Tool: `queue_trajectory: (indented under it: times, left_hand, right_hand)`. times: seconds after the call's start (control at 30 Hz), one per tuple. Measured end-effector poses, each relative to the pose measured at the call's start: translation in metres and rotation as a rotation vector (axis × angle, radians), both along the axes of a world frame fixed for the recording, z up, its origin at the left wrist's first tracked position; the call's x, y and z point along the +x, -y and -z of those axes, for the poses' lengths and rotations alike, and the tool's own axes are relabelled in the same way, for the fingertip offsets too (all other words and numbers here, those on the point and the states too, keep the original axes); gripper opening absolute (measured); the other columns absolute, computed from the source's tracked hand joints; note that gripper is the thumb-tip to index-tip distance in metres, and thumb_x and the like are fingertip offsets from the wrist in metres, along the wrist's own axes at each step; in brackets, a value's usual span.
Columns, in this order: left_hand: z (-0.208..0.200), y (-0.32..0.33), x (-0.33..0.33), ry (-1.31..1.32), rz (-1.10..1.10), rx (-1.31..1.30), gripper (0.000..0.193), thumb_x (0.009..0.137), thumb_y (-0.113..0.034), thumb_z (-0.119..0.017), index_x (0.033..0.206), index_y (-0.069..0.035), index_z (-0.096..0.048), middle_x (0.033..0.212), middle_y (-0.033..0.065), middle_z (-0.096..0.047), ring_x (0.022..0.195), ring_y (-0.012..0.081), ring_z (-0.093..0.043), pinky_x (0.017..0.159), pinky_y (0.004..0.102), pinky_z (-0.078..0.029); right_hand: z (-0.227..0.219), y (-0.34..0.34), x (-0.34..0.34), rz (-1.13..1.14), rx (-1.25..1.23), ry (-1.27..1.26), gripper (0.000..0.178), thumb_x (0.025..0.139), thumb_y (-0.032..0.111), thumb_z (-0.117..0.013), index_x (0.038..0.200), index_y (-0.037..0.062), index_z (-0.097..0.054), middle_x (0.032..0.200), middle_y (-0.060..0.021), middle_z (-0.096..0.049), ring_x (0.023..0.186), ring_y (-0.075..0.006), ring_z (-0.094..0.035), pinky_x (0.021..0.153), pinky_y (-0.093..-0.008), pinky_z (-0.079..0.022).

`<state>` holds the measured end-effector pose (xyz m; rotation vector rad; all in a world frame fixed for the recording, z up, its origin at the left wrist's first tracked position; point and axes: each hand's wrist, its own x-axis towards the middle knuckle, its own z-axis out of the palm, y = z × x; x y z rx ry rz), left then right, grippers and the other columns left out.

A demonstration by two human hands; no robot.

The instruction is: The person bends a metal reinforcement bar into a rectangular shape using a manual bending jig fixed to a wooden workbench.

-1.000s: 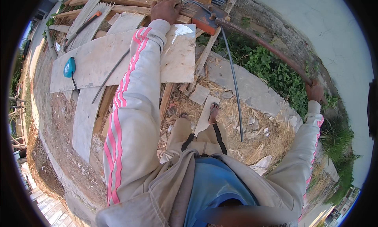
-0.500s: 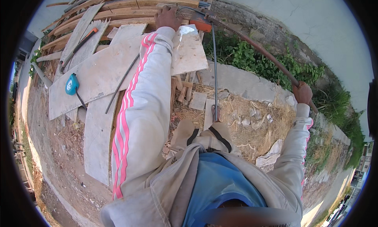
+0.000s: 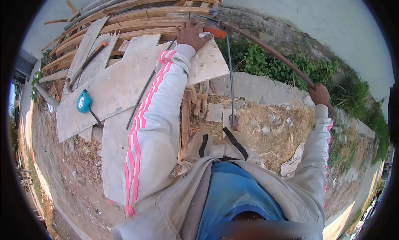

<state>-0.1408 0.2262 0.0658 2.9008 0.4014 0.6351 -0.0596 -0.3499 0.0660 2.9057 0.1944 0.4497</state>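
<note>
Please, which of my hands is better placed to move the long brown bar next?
Probably the right hand: it is closed around the brown bar near its lower end. The left hand is spread out at the pale board, not on the bar.

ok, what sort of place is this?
Probably an outdoor building site or work yard, though no finished structure settles which: long timbers piled beside a pale wall, what looks like a teal tape measure, and rough dirt ground.

Pale patch (image 3: pixel 204 34) beside orange block (image 3: pixel 217 33): partly under left hand (image 3: pixel 192 35) | rusty pipe (image 3: pixel 274 52), right of block: right hand (image 3: pixel 319 94) hides gripped stretch
</note>
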Motion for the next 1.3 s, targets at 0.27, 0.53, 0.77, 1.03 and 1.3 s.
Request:
queue_trajectory:
  times: [0.27,0.53,0.77,1.03,1.3]
  left_hand:
    - [-0.011,0.041,-0.058,-0.066,0.531,0.071,0.051,0.085,-0.058,-0.068,0.122,-0.024,-0.069,0.145,0.0086,-0.049,0.149,0.0322,-0.029,0.123,0.0607,-0.015]
    - [-0.002,0.045,-0.057,-0.036,0.691,0.054,0.029,0.089,-0.039,-0.069,0.11,-0.02,-0.072,0.141,0.0056,-0.054,0.145,0.0305,-0.036,0.121,0.0587,-0.021]
    - [-0.002,0.047,-0.055,-0.051,0.723,0.034,0.031,0.087,-0.037,-0.068,0.107,-0.014,-0.07,0.131,0.0077,-0.059,0.135,0.03,-0.046,0.115,0.0535,-0.031]
    - [-0.025,0.065,-0.084,-0.061,0.489,0.135,0.091,0.079,-0.079,-0.059,0.137,-0.008,-0.057,0.145,0.0182,-0.048,0.145,0.0377,-0.033,0.118,0.0676,-0.019]
    - [-0.031,0.13,-0.17,-0.134,0.561,0.074,0.099,0.072,-0.058,-0.074,0.149,-0.004,-0.041,0.157,0.021,-0.03,0.15,0.0413,-0.022,0.115,0.0726,-0.019]
  right_hand:
    - [0.03,0.004,0.005,-0.056,0.059,0.017,0.034,0.085,0.041,-0.07,0.083,0.0068,-0.072,0.082,-0.0196,-0.072,0.078,-0.0405,-0.071,0.073,-0.0518,-0.057]
    - [0.036,0.007,0.002,-0.075,0.06,0.022,0.034,0.086,0.041,-0.069,0.085,0.0077,-0.072,0.083,-0.0194,-0.072,0.078,-0.0405,-0.07,0.072,-0.0533,-0.057]
    - [0.037,-0.002,-0.016,-0.023,0.114,-0.007,0.031,0.085,0.04,-0.07,0.084,0.0085,-0.072,0.083,-0.02,-0.072,0.08,-0.0406,-0.071,0.074,-0.0535,-0.056]
    - [-0.01,0.0,-0.015,-0.016,0.024,0.07,0.029,0.085,0.038,-0.071,0.084,0.0088,-0.073,0.082,-0.0186,-0.071,0.08,-0.04,-0.07,0.072,-0.0521,-0.056]
    - [-0.017,-0.006,-0.019,-0.003,-0.007,0.056,0.027,0.084,0.035,-0.071,0.083,0.0083,-0.071,0.083,-0.0174,-0.071,0.081,-0.0387,-0.07,0.074,-0.0509,-0.056]
